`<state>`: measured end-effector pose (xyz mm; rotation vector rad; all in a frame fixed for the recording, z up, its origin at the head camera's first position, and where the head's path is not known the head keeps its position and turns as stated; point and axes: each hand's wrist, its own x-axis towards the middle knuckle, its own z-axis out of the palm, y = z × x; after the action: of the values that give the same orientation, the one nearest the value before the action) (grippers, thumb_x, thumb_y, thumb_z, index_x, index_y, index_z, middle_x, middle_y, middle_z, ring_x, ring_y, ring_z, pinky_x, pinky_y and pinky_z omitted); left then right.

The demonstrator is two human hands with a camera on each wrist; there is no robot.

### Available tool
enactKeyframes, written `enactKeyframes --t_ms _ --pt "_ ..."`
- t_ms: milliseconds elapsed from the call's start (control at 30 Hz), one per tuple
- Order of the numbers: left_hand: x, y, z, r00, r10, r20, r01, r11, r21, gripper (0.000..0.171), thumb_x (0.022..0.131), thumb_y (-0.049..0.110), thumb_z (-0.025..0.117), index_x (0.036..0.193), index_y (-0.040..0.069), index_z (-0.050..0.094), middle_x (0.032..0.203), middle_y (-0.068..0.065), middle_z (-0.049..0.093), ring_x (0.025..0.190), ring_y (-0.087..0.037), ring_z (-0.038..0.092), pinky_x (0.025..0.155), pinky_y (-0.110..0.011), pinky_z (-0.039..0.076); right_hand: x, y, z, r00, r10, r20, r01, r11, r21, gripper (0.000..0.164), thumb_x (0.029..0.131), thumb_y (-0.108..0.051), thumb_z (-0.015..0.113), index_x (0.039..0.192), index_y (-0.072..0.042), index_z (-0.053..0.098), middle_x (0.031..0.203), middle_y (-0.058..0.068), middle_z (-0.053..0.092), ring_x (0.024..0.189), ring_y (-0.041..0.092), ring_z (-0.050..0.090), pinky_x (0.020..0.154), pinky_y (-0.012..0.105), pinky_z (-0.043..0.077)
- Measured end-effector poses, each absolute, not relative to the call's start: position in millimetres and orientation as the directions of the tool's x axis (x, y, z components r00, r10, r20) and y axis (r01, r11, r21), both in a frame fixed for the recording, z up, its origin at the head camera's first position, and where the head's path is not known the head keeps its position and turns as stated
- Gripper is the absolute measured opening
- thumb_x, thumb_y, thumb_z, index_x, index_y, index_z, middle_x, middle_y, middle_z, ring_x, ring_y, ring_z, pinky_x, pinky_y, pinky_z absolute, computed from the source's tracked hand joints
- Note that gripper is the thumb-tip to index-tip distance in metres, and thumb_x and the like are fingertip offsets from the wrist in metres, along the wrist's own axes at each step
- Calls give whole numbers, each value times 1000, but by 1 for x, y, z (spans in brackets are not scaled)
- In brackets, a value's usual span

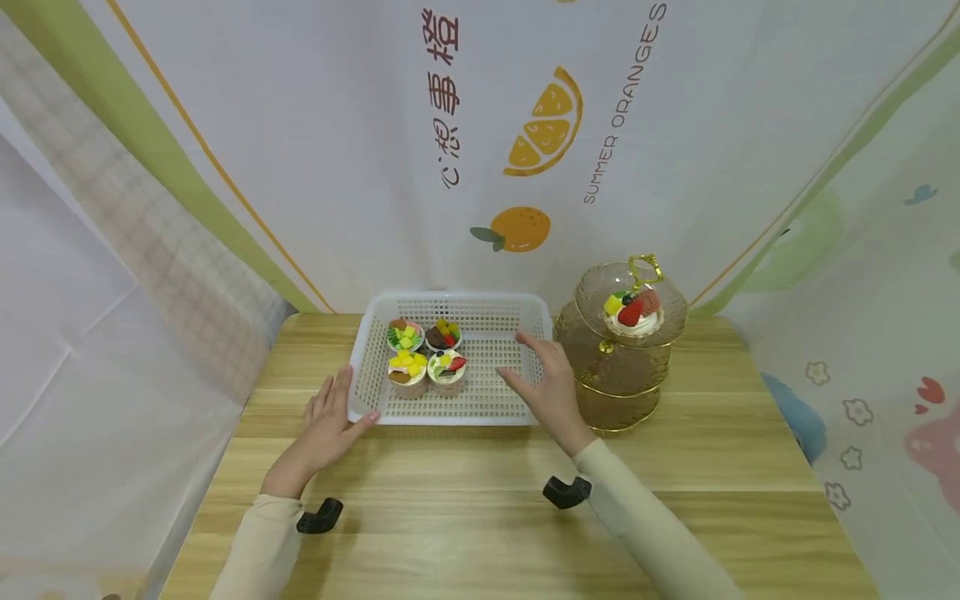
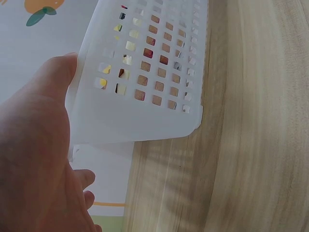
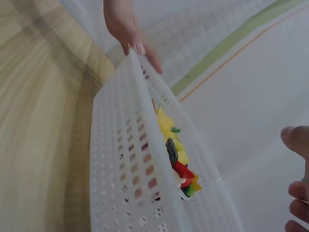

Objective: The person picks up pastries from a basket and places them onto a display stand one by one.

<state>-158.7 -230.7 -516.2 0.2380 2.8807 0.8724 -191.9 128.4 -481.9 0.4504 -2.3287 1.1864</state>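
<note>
The left hand (image 1: 324,427), relaxed, touches the basket (image 1: 487,392) of four cakes (image 1: 407,375) while the right hand (image 1: 553,390), empty and spread, hovers above it.

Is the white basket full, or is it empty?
Partly filled: four dessert cups stand in the left part of the white basket; bare floor shows at right.

White it is for the basket (image 1: 487,312), centre of the head view, its walls a grid of small holes, with cupcakes (image 1: 408,372) inside in yellow, green, brown and red! Right of centre, gold edges the see-through brownish stand (image 1: 630,379), its tart (image 1: 633,315) red, yellow and white. Streaky pale-brown grain crosses the table (image 1: 450,517) below. Cream sleeves (image 1: 258,550), lower left and right; orange fruit prints (image 1: 519,229) on white curtain (image 1: 337,125), top centre.
</note>
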Motion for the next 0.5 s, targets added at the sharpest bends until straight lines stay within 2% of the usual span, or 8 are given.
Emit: enactKeyframes --t_ms 233,500 --pt "-159 -230 -517 -979 191 -76 115 818 564 95 99 50 51 158 3 -7 164 -29 2 150 -52 -4 112 -76 -2 -247 102 -490 -927 -164 338 -365 612 -702 62 87 -36 76 141 -12 54 132 8 65 122 28 58 105 48 46" --pt "-160 -230 -515 -979 187 -86 105 815 570 95 99 50 51 158 3 -5 164 -30 2 150 -52 -5 112 -75 -3 -300 82 -504 -965 -238 109 -241 645 -725 64 90 -35 72 147 -19 48 144 4 57 134 27 52 111 48 43"
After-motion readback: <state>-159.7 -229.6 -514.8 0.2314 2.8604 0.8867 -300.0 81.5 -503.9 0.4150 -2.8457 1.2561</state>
